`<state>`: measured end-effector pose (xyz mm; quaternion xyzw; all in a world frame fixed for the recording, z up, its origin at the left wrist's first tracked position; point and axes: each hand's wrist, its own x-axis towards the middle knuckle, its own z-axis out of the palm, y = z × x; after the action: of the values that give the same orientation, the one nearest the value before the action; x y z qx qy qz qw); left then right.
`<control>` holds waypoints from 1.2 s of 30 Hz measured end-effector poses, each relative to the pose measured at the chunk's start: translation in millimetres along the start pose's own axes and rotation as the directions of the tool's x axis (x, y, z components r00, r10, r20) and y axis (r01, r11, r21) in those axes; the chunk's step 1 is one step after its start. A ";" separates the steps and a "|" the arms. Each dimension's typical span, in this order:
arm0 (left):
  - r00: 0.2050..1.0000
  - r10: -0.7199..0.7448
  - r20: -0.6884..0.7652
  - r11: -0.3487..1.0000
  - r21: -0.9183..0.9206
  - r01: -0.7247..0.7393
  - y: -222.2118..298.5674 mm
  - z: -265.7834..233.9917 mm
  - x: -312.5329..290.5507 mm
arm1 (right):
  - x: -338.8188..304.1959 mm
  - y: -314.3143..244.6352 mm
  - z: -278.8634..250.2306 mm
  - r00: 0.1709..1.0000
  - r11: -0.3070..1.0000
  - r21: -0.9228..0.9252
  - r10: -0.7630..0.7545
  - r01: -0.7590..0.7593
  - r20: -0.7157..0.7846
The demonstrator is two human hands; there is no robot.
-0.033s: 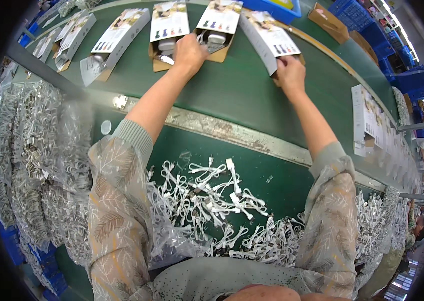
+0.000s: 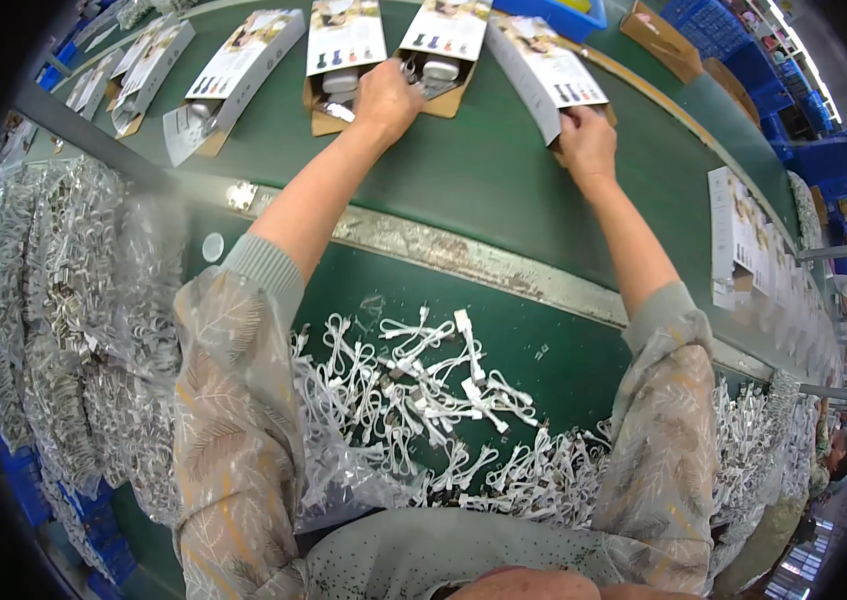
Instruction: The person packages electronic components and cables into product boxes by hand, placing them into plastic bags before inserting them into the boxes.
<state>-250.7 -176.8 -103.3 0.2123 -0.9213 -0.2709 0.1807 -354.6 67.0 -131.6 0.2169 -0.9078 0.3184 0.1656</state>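
Observation:
My left hand point(image 2: 388, 102) is closed at the open end of a white printed box point(image 2: 443, 30), beside a second printed box point(image 2: 346, 45). A white device shows inside each opening, and brown flaps fold out below. What my left fingers hold is hidden. Further right, my right hand point(image 2: 588, 145) grips the near end of a third printed box point(image 2: 548, 70), its fingertips partly inside the opening. Many looped white cables point(image 2: 433, 385) lie loose on the green surface between my forearms.
A metal rail point(image 2: 463, 262) separates the cables from the green conveyor belt point(image 2: 503, 190). Bags of bundled cables point(image 2: 73, 320) are piled at left. More boxes point(image 2: 248, 60) stand along the belt's left, others point(image 2: 738, 235) at right. A blue bin point(image 2: 583, 20) sits beyond.
The boxes on the belt have shifted slightly to the right. Both hands have moved a little with them, keeping nearly the same pose.

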 end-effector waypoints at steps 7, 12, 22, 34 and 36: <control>0.849 0.279 0.449 0.954 -0.234 -0.189 30.2 -66.1 -96.0 | -87.6 -64.2 -82.4 0.839 0.883 0.429 -0.375 0.193 0.394; 0.569 0.544 0.616 0.833 -0.315 -0.455 31.9 -97.4 -170.4 | -159.2 -108.7 -118.3 0.483 0.694 0.576 -0.718 0.432 0.502; 0.498 0.490 0.716 0.814 -0.171 -0.556 23.6 -136.7 -188.3 | -165.1 -98.0 -157.4 0.611 0.862 0.426 -0.185 -0.276 0.770; 0.793 -0.269 0.546 0.621 -0.532 0.576 0.0 -142.3 -169.7 | -65.6 -72.7 -46.4 0.978 0.986 0.055 0.147 -0.156 0.149; 0.794 -0.392 0.464 0.565 -0.560 0.606 -9.2 -138.1 -162.6 | -53.8 -59.3 -30.0 0.994 0.994 -0.077 0.080 -0.075 0.070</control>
<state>-48.9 -162.6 -35.3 0.3429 -0.6696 -0.6584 0.0249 -274.3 60.3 -102.9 0.1865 -0.9322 0.2826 0.1278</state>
